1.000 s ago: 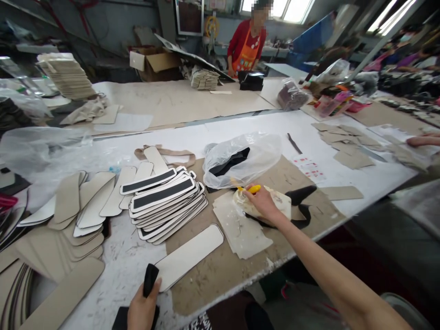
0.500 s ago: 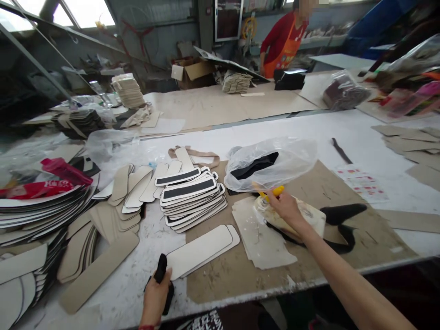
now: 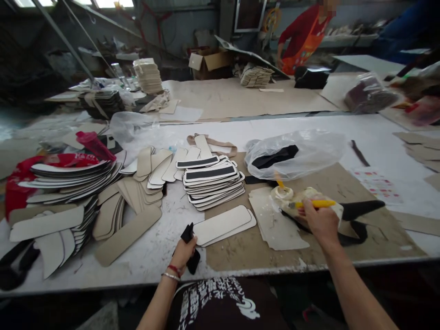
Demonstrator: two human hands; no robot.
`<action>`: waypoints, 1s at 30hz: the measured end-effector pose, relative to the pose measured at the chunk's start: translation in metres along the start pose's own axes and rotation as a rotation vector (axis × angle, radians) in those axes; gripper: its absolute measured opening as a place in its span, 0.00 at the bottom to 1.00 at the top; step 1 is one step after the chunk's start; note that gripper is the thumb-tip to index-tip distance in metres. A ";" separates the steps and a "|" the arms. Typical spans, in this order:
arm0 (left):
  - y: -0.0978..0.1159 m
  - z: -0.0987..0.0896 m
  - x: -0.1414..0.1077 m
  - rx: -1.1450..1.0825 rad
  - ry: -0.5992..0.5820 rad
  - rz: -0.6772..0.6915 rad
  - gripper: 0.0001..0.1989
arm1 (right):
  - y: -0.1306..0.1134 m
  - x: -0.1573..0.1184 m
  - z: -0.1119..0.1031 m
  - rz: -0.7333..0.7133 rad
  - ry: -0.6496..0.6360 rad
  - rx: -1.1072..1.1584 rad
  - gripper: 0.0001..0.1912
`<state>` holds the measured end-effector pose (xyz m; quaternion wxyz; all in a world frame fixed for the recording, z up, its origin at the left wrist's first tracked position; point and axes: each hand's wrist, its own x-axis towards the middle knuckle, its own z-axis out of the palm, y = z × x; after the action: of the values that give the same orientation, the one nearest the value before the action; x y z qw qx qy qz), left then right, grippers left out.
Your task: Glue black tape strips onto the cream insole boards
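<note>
My right hand point(image 3: 321, 222) is closed around a yellow-handled brush point(image 3: 325, 203), held level over a glue-smeared, cream plastic container point(image 3: 335, 208). Another yellow handle point(image 3: 279, 179) stands up from the container's round mouth. My left hand point(image 3: 185, 253) grips a folded black fabric strip point(image 3: 193, 262) by the table's front edge. Its fingertips are at the near end of two overlapping pale, round-cornered panels point(image 3: 223, 224). Beyond these lies a stack of white-edged panels point(image 3: 215, 183), the top ones bearing black strips.
Beige pieces point(image 3: 129, 236) and curved panels point(image 3: 82, 178) are piled at left. A clear plastic bag point(image 3: 305, 151) with black material lies behind the container. Black strips point(image 3: 364, 210) lie to its right. A co-worker in an orange apron point(image 3: 304, 48) stands beyond the far table.
My right hand has moved the brush back from the container's mouth and now holds it level. The left hand keeps the black strip beside the pale panels. The view has swung left and down.
</note>
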<state>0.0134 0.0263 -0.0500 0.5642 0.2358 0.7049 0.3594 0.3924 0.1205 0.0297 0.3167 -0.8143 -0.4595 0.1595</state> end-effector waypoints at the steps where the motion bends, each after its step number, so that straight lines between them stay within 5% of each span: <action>1: -0.002 -0.003 0.002 -0.022 -0.014 -0.004 0.19 | -0.005 -0.016 0.005 0.068 -0.056 0.097 0.20; 4: -0.007 -0.010 0.003 -0.083 -0.062 -0.014 0.17 | -0.035 -0.079 0.036 0.089 -0.339 0.488 0.21; 7: -0.009 -0.016 0.001 -0.118 -0.111 -0.014 0.15 | -0.070 -0.141 0.077 0.055 -0.614 0.626 0.20; 13: -0.013 -0.026 0.001 -0.137 -0.196 -0.010 0.10 | -0.098 -0.191 0.128 0.011 -0.759 0.636 0.20; 19: -0.023 -0.033 0.006 -0.089 -0.195 -0.006 0.02 | -0.080 -0.186 0.140 -0.146 -0.629 0.461 0.21; 30: -0.032 -0.034 0.016 -0.012 -0.180 -0.022 0.02 | -0.051 -0.140 0.113 -0.462 -0.182 0.042 0.15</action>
<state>-0.0213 0.0097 -0.0808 0.6307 0.2560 0.6516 0.3347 0.2236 0.0627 -0.0261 0.3189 -0.6633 -0.6566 0.1651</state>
